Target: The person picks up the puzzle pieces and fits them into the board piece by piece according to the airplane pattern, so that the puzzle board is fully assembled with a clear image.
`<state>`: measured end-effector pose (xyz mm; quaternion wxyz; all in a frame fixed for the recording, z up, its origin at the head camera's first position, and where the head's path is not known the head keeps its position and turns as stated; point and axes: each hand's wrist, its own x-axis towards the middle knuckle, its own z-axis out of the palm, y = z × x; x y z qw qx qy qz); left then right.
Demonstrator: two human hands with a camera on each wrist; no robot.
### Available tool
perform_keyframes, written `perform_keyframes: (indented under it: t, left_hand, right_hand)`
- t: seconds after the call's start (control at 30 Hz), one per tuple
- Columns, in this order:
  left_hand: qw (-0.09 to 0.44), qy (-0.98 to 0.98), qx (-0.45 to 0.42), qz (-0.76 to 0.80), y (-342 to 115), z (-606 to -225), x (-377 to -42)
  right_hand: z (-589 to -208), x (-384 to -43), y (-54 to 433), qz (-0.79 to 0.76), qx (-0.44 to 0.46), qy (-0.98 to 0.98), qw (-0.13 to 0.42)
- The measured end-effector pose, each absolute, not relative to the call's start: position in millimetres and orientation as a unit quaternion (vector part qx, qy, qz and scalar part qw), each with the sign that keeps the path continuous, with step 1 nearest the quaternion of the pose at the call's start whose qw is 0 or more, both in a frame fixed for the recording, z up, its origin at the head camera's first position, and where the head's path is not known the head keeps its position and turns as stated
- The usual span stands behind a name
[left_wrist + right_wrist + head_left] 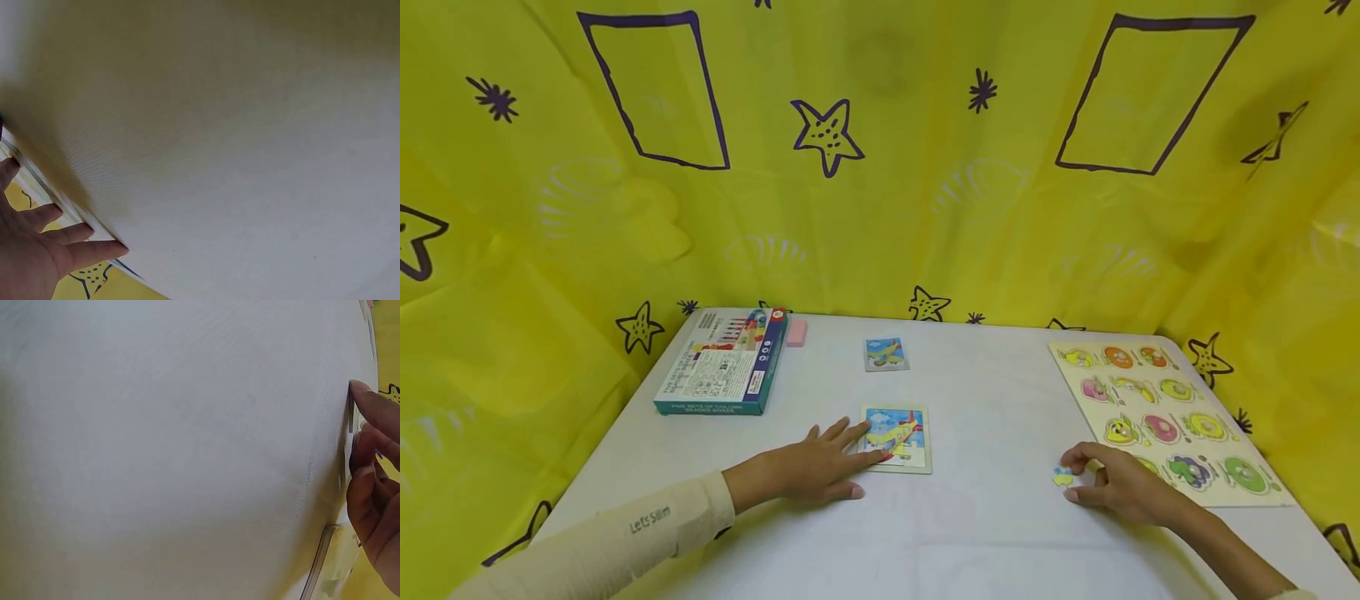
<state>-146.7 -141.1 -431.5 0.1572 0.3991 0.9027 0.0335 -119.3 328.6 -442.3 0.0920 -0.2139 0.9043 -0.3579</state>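
Note:
Near the middle of the white table lies a jigsaw puzzle (928, 442) in a pale frame, showing a yellow-and-red airplane on blue sky. My left hand (816, 468) rests on its left side, fingers spread and fairly straight; in the left wrist view the same hand (31, 253) shows at the lower left edge. To the right, my right hand (1123, 485) pinches a small blue-and-yellow puzzle piece (1062, 478) between thumb and fingers, just over the tabletop. The right wrist view shows that hand (381, 487) with curled fingers, the piece mostly edge-on.
Beyond the puzzle lies a small airplane picture (886, 355). At the back left are a flat game box (722, 362) and a pink block (797, 332). A fruit puzzle board (1067, 367) lies at right, partly behind my right hand. A yellow curtain (880, 233) encloses the table.

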Motion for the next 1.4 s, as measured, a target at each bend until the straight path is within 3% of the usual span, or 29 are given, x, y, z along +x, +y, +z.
perform_keyframes:
  t: [0.3, 0.7, 1.4]
  left_hand:
    - [0.159, 0.902, 0.399, 0.039, -140.8, -430.2, -146.2]
    - [0.156, 0.903, 0.399, 0.038, -141.6, -431.4, -145.9]
    - [0.158, 0.902, 0.4, 0.033, -141.3, -431.7, -146.7]
  right_hand:
    - [-441.7, -116.9, 326.7, -0.318, -0.208, 0.924, 0.05]
    - [-440.5, -120.9, 327.0, -0.441, -0.229, 0.857, 0.135]
    - [-434.2, -129.6, 282.0, -0.486, -0.273, 0.808, 0.189]
